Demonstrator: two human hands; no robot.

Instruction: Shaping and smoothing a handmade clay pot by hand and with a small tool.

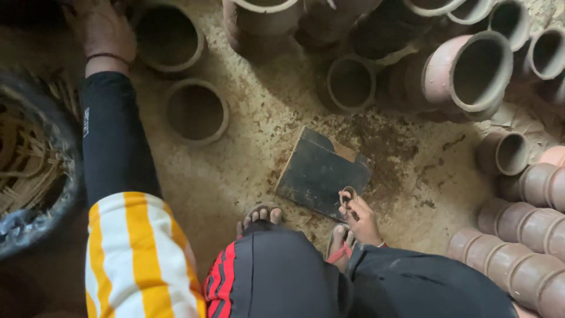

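Near the lower centre of the frame, the person's right hand (360,219) pinches a small ring-shaped loop (347,195) between thumb and fingertips, fingers closed on it. The loop stands at the lower right edge of a dark flat board (318,171), which lies on the sandy floor (259,129) with its long axis running from upper left to lower right. Below the board, two sandalled feet (260,215) show beside dark trousers.

At the upper left, the left hand (101,28) reaches out with a black sleeve behind it; whether its fingers are spread or curled cannot be told. It lies just beside an upright clay pot (169,38), which looks empty, as does another clay pot (196,112) below it. More clay pots (471,70) crowd the top and right, many tipped on their sides with dark hollow mouths. At the left edge sits a dark round basket (35,165) holding straw.
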